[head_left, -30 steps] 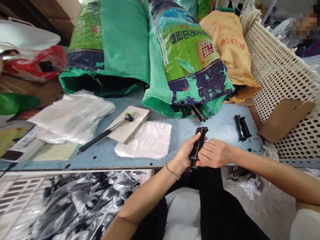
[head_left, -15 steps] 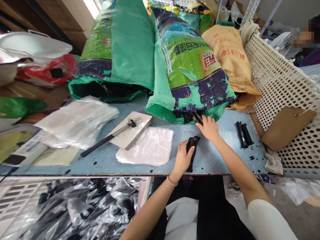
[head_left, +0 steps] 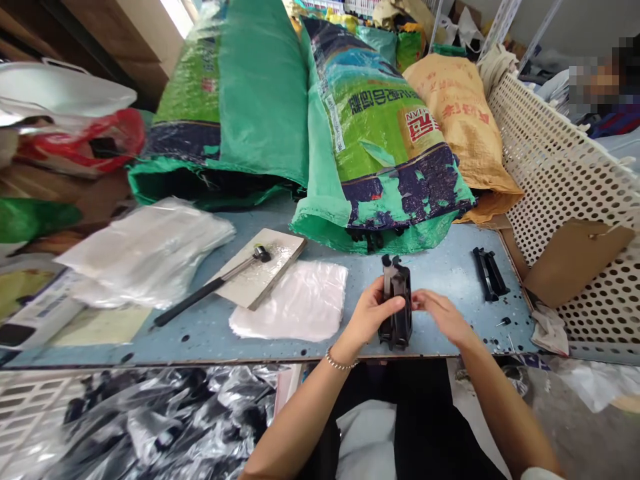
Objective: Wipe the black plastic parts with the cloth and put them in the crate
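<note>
My left hand (head_left: pixel 373 313) is wrapped around black plastic parts (head_left: pixel 396 310), its thumb across their front. They look like two long pieces standing side by side at the table's near edge. My right hand (head_left: pixel 445 317) is at their right side, fingertips against the right-hand piece; its thumb is partly hidden. Behind them, the open mouth of a green woven sack (head_left: pixel 380 157) shows more black pieces inside. A stack of thin clear plastic bags (head_left: pixel 295 303) lies left of my left hand.
A black-handled hammer (head_left: pixel 215 287) rests on a pale block (head_left: pixel 265 267). Further right are another black part (head_left: pixel 490 273) and a white perforated basket (head_left: pixel 565 167). A second green sack (head_left: pixel 260 93) and an orange sack (head_left: pixel 460 120) stand behind. Below left, a crate holds bagged black items (head_left: pixel 175 420).
My right hand has come back from the sack's mouth toward my left hand, bringing a black plastic part. Two pieces now stand together where my left hand held one.
</note>
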Demonstrator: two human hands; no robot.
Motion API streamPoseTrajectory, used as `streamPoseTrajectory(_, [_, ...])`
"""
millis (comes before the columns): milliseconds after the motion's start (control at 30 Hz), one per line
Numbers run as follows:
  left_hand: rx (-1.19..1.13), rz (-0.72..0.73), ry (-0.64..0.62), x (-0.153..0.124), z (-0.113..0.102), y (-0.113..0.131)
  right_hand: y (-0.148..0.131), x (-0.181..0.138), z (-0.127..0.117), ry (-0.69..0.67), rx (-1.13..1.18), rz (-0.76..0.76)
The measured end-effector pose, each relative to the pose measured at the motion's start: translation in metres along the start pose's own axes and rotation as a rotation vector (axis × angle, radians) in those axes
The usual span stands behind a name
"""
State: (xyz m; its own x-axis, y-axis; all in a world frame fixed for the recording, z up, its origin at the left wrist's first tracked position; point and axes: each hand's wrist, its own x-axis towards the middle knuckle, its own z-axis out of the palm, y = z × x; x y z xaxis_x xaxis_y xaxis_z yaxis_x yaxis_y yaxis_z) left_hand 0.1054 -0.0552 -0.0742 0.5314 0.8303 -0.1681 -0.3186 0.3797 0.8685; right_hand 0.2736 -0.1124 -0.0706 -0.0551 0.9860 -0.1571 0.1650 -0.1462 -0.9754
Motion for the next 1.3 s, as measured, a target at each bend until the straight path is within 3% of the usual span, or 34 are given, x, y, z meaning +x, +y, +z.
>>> streamPoseTrajectory(133, [0.328, 0.039, 0.185, -0.016, 0.006, 0.006, -0.032, 0.000, -0.019, 0.200, -0.649, -0.366])
streamPoseTrajectory(200, [0.432, 0.015, 0.238, -0.020, 0.011, 0.010, -0.041, 0.004, -0.021, 0.187, -0.950, -0.527])
streamPoseTrajectory(267, [0.540, -0.018, 0.266, -0.022, 0.016, 0.014, -0.044, 0.011, -0.020, 0.136, -1.111, -0.609])
streamPoseTrajectory(367, [0.660, -0.029, 0.316, -0.019, 0.019, 0.019, -0.044, 0.022, -0.019, 0.074, -1.077, -0.592])
streamPoseTrajectory(533, [0.532, 0.078, 0.387, -0.007, 0.005, 0.022, -0.032, 0.014, -0.008, 0.004, -0.776, -0.340])
streamPoseTrajectory(600, [0.478, 0.123, 0.412, -0.003, -0.002, 0.021, -0.021, 0.001, 0.006, -0.064, -0.892, -0.421])
streamPoseTrajectory(700, [0.430, 0.188, 0.411, -0.002, -0.012, 0.016, -0.004, -0.018, 0.027, -0.113, -1.157, -0.659])
streamPoseTrajectory(767, [0.417, 0.225, 0.433, -0.002, -0.023, 0.008, 0.000, -0.019, 0.034, -0.143, -1.242, -0.711])
streamPoseTrajectory(867, [0.522, 0.192, 0.527, 0.000, -0.047, -0.011, -0.007, 0.010, 0.025, -0.228, -1.180, -0.603])
streamPoseTrajectory(900, [0.583, 0.164, 0.550, 0.001, -0.054, -0.020, -0.010, 0.029, 0.018, -0.199, -1.141, -0.543])
streamPoseTrajectory(933, [0.638, 0.143, 0.562, 0.002, -0.059, -0.030, -0.014, 0.052, 0.010, -0.129, -1.107, -0.473])
streamPoseTrajectory(1033, [0.755, 0.151, 0.543, 0.005, -0.059, -0.065, -0.018, 0.131, -0.009, 0.316, -1.139, -0.231])
streamPoseTrajectory(1133, [0.862, 0.204, 0.502, 0.005, -0.046, -0.092, -0.013, 0.192, -0.022, 0.434, -1.111, -0.028])
streamPoseTrajectory(1200, [0.912, 0.229, 0.472, 0.004, -0.043, -0.097, -0.008, 0.208, -0.031, 0.434, -1.074, -0.011])
streamPoseTrajectory(1300, [0.886, 0.284, 0.445, -0.001, -0.048, -0.085, -0.002, 0.189, -0.048, 0.509, -1.006, -0.054])
